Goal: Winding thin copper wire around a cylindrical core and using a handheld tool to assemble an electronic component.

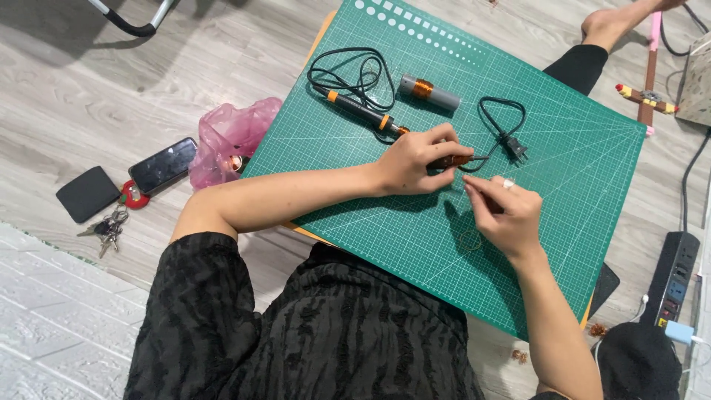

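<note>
Green cutting mat (563, 222) carries the soldering iron (363, 112), lying diagonally. The left hand (415, 159) clasps its tip end; the right hand (503, 211), just beside, seemingly pinches fine wire.
</note>
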